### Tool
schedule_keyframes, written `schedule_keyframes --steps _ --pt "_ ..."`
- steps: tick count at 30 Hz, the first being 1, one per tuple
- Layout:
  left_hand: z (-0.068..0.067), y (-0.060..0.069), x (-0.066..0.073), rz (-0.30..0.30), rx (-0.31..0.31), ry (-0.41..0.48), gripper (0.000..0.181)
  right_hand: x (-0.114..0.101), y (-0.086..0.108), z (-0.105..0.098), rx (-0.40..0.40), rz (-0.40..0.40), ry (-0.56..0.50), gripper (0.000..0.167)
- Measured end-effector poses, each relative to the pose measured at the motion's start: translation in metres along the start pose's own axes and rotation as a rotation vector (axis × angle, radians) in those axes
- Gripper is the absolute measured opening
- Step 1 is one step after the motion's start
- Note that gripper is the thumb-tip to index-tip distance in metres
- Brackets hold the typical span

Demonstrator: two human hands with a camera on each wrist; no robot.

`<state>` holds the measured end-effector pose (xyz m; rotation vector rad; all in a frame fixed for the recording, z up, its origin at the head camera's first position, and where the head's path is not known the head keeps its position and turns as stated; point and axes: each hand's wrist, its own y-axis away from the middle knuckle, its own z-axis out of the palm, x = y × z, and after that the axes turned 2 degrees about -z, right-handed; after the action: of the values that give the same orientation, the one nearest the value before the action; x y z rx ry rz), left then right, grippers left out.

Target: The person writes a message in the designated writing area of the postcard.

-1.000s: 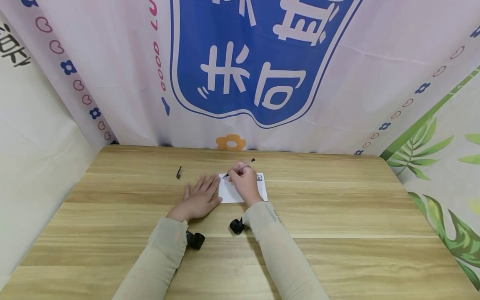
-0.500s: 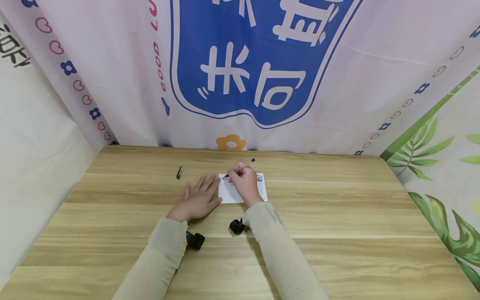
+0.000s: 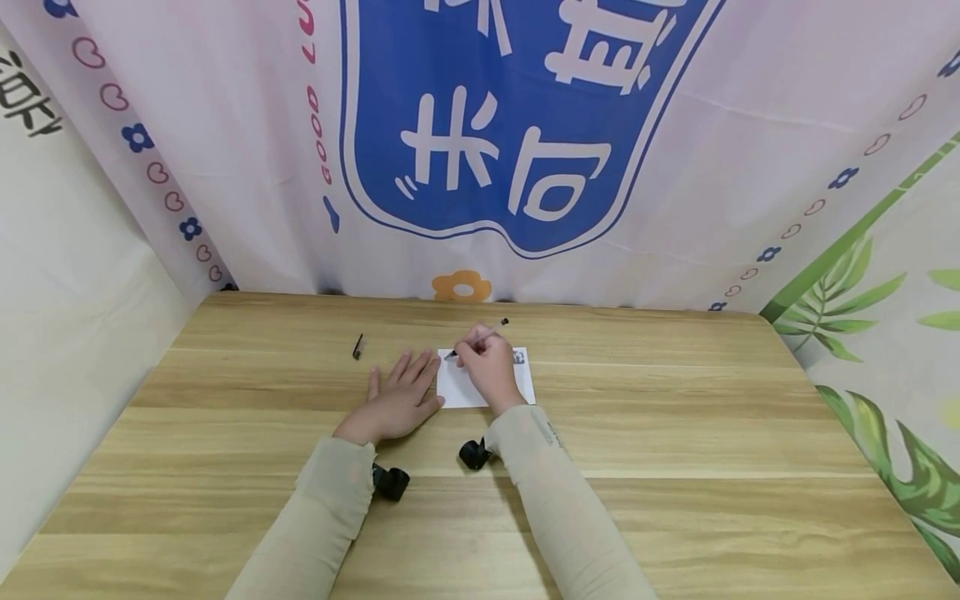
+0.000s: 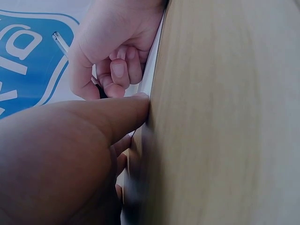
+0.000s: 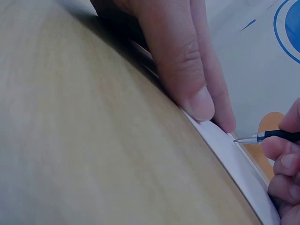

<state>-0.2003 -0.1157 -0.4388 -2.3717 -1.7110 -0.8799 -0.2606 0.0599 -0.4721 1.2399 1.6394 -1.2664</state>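
Observation:
A small white card (image 3: 461, 388) lies on the wooden table, a dark printed picture (image 3: 518, 357) near its upper right corner. My right hand (image 3: 491, 371) rests over it and pinches a black-tipped pen (image 5: 276, 134) with a clear barrel. The pen's metal point is at the card's upper left part, close to the surface; exact contact is hard to tell. My left hand (image 3: 396, 403) lies flat, fingers spread, its thumb and fingertips touching the card's left edge. Any writing is too small to read.
A black pen cap (image 3: 357, 347) lies on the table (image 3: 675, 433), beyond and left of my left hand. Black wrist cameras, a left one (image 3: 392, 482) and a right one (image 3: 473, 454), hang at the sleeves. A printed curtain (image 3: 277, 208) stands behind the table's far edge.
The pen's tail end has tipped very slightly while its point stays at the card's upper left. My left hand and the card have not visibly moved.

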Motion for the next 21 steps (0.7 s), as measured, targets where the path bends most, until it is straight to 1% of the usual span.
schedule_keyframes --steps 5,10,17,21 --pt "-0.0002 0.0002 -0.0002 0.000 -0.003 0.002 0.069 0.0001 0.0000 0.0004 0.008 -0.006 -0.007 0.014" --pt "0.0002 -0.0003 -0.0005 -0.003 -0.008 0.002 0.068 0.0000 0.0009 0.0001 0.012 0.007 -0.018 0.014" --pt "0.0000 -0.0010 -0.0003 -0.005 -0.007 0.003 0.069 -0.0030 0.0025 -0.0014 0.097 0.006 -0.058 0.015" --pt "-0.0004 -0.0006 0.0002 -0.005 -0.005 0.007 0.069 -0.0029 0.0027 -0.0017 0.092 0.010 -0.049 0.015"
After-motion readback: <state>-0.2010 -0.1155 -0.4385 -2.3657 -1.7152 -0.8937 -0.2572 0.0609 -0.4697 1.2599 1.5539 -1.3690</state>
